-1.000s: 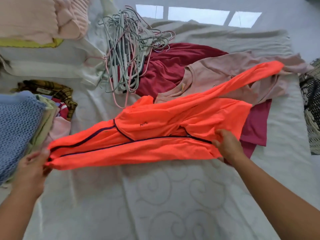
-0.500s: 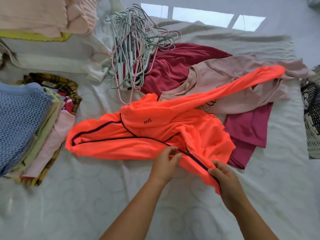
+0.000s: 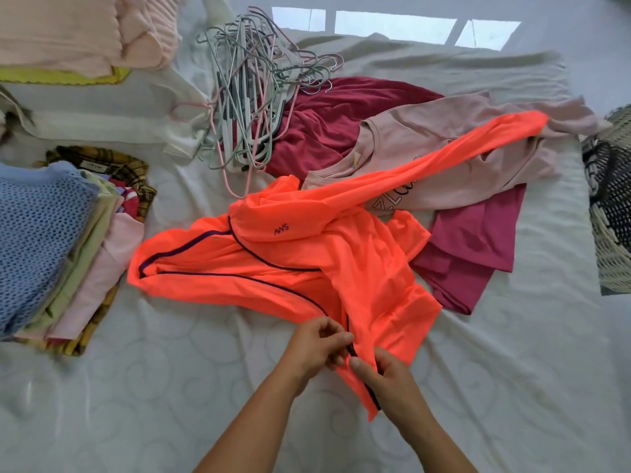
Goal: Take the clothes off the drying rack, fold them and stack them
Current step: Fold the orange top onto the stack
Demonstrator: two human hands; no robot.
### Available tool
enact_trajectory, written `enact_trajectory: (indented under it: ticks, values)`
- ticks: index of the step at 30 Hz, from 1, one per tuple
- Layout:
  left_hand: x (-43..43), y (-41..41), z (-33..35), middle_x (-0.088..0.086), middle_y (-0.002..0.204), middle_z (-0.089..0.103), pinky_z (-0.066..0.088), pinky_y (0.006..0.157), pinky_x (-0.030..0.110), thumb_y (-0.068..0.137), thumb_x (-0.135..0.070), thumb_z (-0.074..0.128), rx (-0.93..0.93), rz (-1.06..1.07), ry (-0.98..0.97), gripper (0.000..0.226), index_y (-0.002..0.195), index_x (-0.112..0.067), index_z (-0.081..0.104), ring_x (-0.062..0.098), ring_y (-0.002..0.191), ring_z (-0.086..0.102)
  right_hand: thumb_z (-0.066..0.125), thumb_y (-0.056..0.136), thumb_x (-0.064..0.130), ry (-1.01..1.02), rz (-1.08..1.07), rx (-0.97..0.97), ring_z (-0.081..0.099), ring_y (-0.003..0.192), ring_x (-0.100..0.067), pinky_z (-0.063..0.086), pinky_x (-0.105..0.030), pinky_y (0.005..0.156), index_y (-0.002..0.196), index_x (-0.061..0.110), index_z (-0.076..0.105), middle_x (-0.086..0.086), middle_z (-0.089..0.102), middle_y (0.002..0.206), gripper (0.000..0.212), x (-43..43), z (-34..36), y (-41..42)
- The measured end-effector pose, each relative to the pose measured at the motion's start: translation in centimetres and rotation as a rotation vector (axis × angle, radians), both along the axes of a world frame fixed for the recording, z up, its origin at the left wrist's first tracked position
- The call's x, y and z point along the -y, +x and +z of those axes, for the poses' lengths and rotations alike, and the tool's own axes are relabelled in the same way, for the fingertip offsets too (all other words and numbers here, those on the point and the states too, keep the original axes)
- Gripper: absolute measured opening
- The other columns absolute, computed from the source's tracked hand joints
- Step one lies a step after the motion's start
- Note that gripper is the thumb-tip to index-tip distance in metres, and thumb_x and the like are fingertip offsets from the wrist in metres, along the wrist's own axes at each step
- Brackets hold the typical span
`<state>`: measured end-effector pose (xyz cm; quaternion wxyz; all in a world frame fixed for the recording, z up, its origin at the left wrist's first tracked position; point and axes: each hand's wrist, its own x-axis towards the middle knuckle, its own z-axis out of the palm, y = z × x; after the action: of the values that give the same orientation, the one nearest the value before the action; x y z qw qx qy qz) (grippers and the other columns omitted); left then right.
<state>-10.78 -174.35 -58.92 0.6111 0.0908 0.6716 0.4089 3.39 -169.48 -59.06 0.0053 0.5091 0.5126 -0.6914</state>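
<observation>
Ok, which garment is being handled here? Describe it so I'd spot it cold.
On the white sheet, look at its middle, just in front of the tangle of hangers and the loose pink shirt. The orange jacket lies crumpled there, the left hand and right hand pinching its near edge. It alone is neon orange with dark piping and a small logo.

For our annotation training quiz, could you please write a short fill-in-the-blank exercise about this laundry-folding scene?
1. The left hand and right hand both pinch the ____ jacket.
2. The knit on top of the folded stack is coloured ____.
3. The woven basket sits at the ____ edge of the view.
Missing words: orange, blue, right.
</observation>
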Motion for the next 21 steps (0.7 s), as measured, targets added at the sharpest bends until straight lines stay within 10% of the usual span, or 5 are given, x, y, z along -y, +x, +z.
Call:
enact_trajectory:
  ticks: [7,15,21]
  values:
    - [2.0,0.8,1.0,-0.003,0.054,0.06,0.04,0.047,0.015,0.086,0.001,0.057,-0.042,0.064,0.014,0.017,0.074,-0.01,0.059,0.004,0.047,0.052,0.062,0.07,0.036,-0.116,-0.09,-0.079,0.054,0.068,-0.009,0.042,-0.02,0.061,0.089,0.007,0.069,0.001,0.063,0.07,0.035,2.0,2.1,0.6]
    - [4.4,-7.5,0.9,-0.009,0.042,0.058,0.033,0.039,0.008,0.09,0.0,0.053,-0.299,0.484,-0.04,0.023,0.072,-0.014,0.053,-0.004,0.037,0.049,0.071,0.067,0.03,-0.327,0.136,-0.288,0.057,0.065,0.0,0.041,-0.01,0.06,0.079,0.012,0.076,0.004,0.068,0.072,0.023,4.2,5.2,4.8]
    - [9.9,-11.6,3.6,0.003,0.066,0.057,0.037,0.053,0.021,0.086,-0.004,0.06,-0.557,0.418,-0.09,0.02,0.07,-0.016,0.058,0.01,0.061,0.051,0.057,0.032,0.09,0.128,0.415,0.261,0.062,0.08,-0.01,0.047,-0.025,0.073,0.08,0.027,0.073,0.008,0.071,0.076,0.081,2.1,1.9,9.6]
